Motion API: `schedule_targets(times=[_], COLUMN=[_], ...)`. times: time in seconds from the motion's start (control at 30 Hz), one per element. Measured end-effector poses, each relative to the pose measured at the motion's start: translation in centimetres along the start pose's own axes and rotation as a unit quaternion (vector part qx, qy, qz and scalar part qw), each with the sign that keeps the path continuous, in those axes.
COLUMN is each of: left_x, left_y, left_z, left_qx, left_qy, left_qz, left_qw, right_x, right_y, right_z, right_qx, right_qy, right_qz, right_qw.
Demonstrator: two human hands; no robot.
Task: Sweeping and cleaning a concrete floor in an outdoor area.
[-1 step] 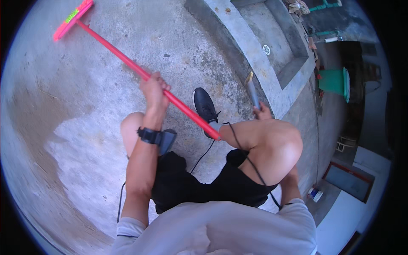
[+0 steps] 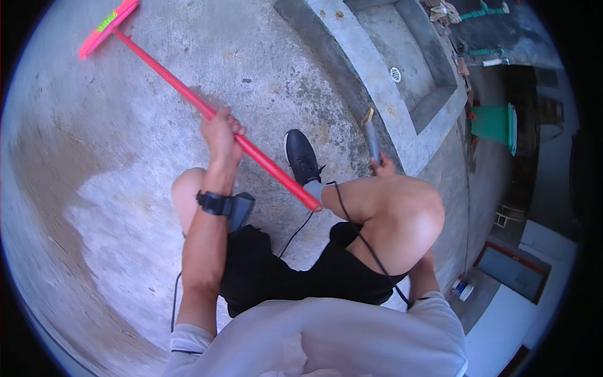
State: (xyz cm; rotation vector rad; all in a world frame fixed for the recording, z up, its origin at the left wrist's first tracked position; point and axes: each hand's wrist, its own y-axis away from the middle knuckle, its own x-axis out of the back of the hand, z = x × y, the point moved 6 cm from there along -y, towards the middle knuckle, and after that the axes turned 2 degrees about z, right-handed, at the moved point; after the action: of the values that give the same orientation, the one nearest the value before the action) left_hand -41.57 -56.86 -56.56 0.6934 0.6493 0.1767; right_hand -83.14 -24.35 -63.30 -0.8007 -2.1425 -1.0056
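Note:
My left hand point(image 2: 221, 137) is closed around the red handle of a broom point(image 2: 271, 165). The handle slants from the upper left down toward my knees, and its hollow lower end hangs between my legs. At the upper left is the broom head point(image 2: 107, 30), pink with yellow-green bristles. Beside my right knee, my right hand point(image 2: 384, 166) grips a slim grey tool point(image 2: 371, 139) with a yellowish tip. Its tip points away from me, near the concrete basin's wall. My leg hides part of my right forearm, and the tool's exact kind is unclear.
A low concrete basin point(image 2: 433, 110) with a round drain point(image 2: 395, 74) stands at the upper right. Farther right is a green bin point(image 2: 493, 122). A black cable point(image 2: 370, 248) crosses my right leg. My dark shoe point(image 2: 300, 154) rests on the stained concrete floor point(image 2: 157, 169).
My left hand and the broom handle's lower end have shifted slightly left. My right hand and the grey tool have moved a little to the left too.

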Motion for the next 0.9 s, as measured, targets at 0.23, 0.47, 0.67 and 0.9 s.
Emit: schedule_targets(times=[0.23,0.47,0.67,0.9], left_x=[4.4,6.0,5.9,6.2], left_y=[1.6,1.5,1.4,1.2], left_z=[2.1,2.0,1.6,1.3], left_qx=[0.018,0.038,0.038,0.042], left_qy=[-0.091,-0.092,-0.125,-0.137], left_qz=[0.067,0.060,0.080,0.100], left_qw=[0.993,0.993,0.988,0.985], right_x=[-7.4,-8.2,-9.5,-9.6], right_y=[-1.9,-2.2,-4.9,-7.0], right_z=[-5.6,-6.4,-6.4,-11.2], right_qx=[0.036,0.105,0.117,0.118], right_qy=[0.165,0.048,0.125,0.084], right_qz=[0.055,0.152,0.107,0.024], right_qw=[0.984,0.982,0.979,0.989])
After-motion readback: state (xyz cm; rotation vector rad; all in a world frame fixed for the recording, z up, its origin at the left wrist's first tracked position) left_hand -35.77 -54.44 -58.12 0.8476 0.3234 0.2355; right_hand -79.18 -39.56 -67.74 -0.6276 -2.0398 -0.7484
